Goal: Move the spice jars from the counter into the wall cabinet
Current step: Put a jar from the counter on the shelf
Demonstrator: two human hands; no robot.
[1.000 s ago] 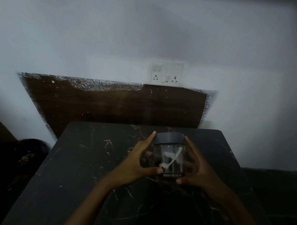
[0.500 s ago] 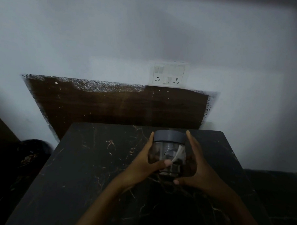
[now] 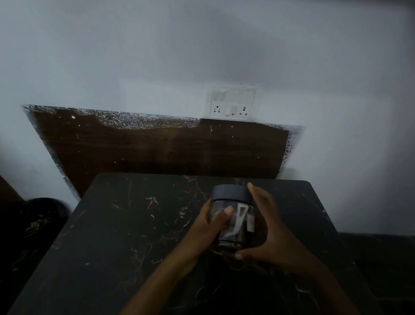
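Note:
A clear glass spice jar with a dark grey lid and a white scoop inside stands on or just above the black marble counter, right of centre. My left hand grips its left side, thumb across the glass front. My right hand cups its right side, fingers reaching up past the lid and thumb under the base. Whether the jar touches the counter is hard to tell. No wall cabinet is in view.
A dark wooden panel leans against the white wall behind the counter. A white switch and socket plate sits above it. A dark round bin stands to the left of the counter.
Both hands have closed in tighter round the jar; my left thumb has slid up across the glass. The jar appears slightly turned and the view has shifted a little.

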